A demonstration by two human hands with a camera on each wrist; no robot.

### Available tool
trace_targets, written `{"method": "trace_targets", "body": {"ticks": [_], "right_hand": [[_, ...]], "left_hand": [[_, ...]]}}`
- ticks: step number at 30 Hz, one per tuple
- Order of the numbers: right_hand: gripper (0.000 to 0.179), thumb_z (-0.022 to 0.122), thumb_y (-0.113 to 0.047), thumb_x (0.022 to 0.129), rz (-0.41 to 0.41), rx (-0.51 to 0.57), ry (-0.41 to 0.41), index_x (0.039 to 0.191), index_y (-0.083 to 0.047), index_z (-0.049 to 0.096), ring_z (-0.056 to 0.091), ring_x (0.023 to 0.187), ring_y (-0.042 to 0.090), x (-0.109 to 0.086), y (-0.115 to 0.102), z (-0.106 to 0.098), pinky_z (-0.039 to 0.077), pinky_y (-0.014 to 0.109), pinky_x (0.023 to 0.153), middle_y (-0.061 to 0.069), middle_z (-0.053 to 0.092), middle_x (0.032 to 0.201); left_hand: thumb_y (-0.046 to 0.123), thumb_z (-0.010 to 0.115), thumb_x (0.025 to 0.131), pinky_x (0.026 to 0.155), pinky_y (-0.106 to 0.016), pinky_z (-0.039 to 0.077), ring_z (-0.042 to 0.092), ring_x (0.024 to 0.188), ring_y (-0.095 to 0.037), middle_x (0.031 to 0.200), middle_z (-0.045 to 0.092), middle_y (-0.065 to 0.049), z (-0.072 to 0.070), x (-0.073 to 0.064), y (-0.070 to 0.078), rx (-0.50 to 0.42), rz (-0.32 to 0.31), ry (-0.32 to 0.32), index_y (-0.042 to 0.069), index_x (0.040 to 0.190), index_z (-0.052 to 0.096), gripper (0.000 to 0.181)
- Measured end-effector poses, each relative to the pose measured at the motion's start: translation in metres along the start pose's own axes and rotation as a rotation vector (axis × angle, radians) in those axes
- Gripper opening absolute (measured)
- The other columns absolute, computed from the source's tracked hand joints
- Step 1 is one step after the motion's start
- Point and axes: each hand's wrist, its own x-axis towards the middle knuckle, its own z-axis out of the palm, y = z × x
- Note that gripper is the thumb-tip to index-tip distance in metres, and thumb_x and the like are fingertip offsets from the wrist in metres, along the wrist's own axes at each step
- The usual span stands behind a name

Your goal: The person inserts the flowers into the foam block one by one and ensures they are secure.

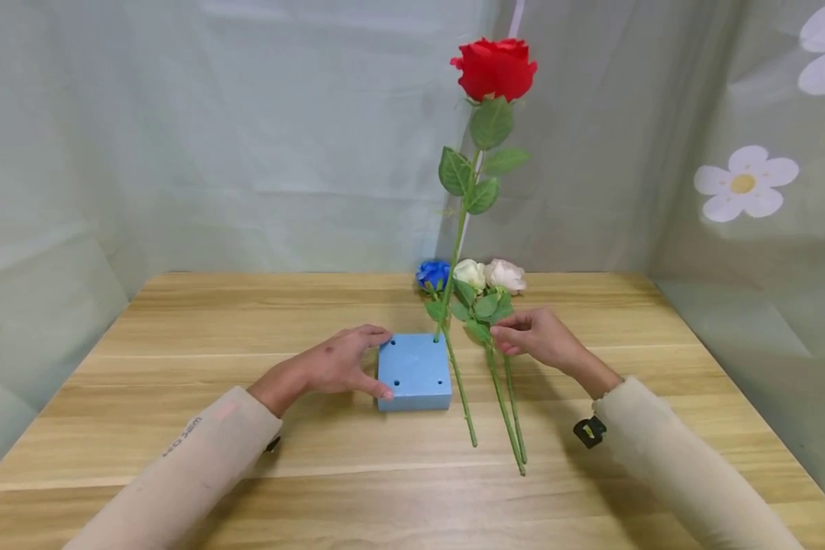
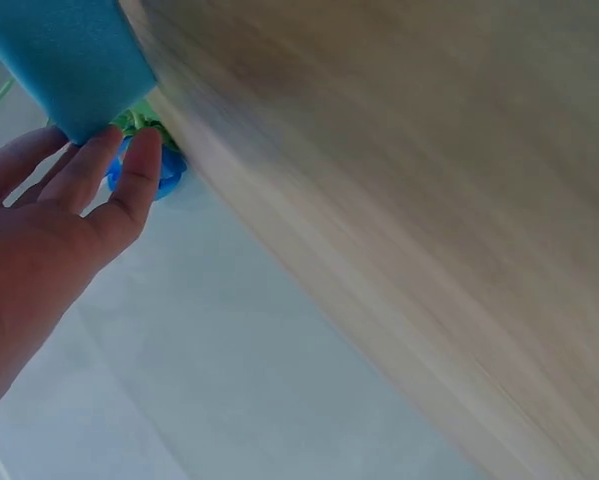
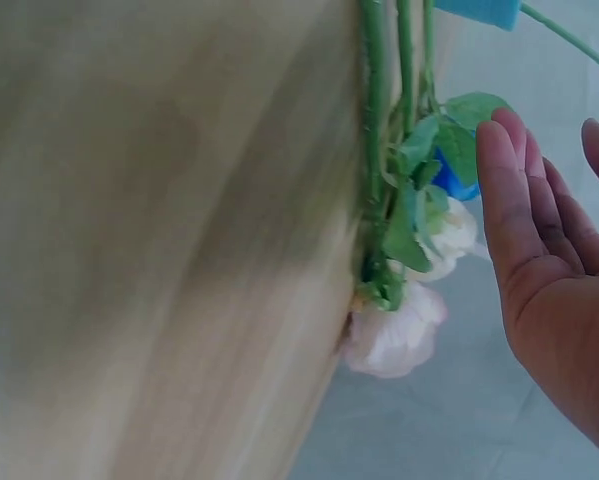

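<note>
A light blue block with holes in its top rests on the table. Out of its back right hole rises a red rose, its long green stem leaning slightly right. My left hand grips the block from the left, thumb at the front corner and fingers at the back one. Right of the block, my right hand is beside the leaves of the lying roses, thumb apart from the fingers, nothing between them. Those are a blue rose, a white rose and a pale pink rose.
The lying stems point toward me across the wooden table. Pale cloth hangs behind the table and at its sides, with printed white flowers on the right. Both arms wear light sleeves.
</note>
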Motion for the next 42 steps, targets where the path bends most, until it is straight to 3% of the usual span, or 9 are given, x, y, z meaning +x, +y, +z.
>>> {"method": "trace_targets", "body": {"ticks": [13,27,36,42], "right_hand": [[0.037,0.063,-0.018,0.100,0.054,0.036,-0.021,0.119,0.014,0.063,0.070,0.088,0.026,-0.001,0.012,0.003,0.059,0.036,0.080,0.020,0.070,0.103],[0.035,0.063,-0.015,0.099,0.129,-0.015,-0.073,0.116,0.016,0.064,0.069,0.079,0.017,0.010,0.011,0.013,0.059,0.031,0.074,0.016,0.071,0.091],[0.027,0.065,-0.005,0.096,0.134,-0.026,-0.050,0.111,0.017,0.064,0.069,0.072,0.018,0.011,0.012,0.016,0.060,0.032,0.070,0.016,0.071,0.083],[0.022,0.070,-0.005,0.092,0.187,-0.074,-0.024,0.103,0.013,0.069,0.070,0.068,0.018,0.015,0.010,0.020,0.060,0.030,0.066,0.013,0.071,0.080]], "left_hand": [[0.055,0.081,0.078,0.117,-0.054,0.024,0.025,0.147,-0.036,0.159,0.029,-0.019,-0.003,-0.004,-0.005,-0.019,0.006,-0.020,-0.004,0.153,0.032,0.107],[0.055,0.080,0.079,0.117,-0.053,0.024,0.023,0.148,-0.035,0.161,0.025,-0.018,-0.002,-0.007,-0.005,-0.040,-0.012,-0.027,-0.004,0.155,0.026,0.109],[0.056,0.079,0.079,0.117,-0.054,0.023,0.023,0.148,-0.034,0.161,0.025,-0.016,-0.001,-0.005,-0.006,-0.030,-0.014,-0.027,-0.001,0.156,0.026,0.109],[0.056,0.080,0.079,0.117,-0.053,0.025,0.025,0.147,-0.034,0.161,0.027,-0.016,0.001,-0.004,-0.008,-0.026,-0.003,-0.022,-0.002,0.155,0.027,0.110]]}}
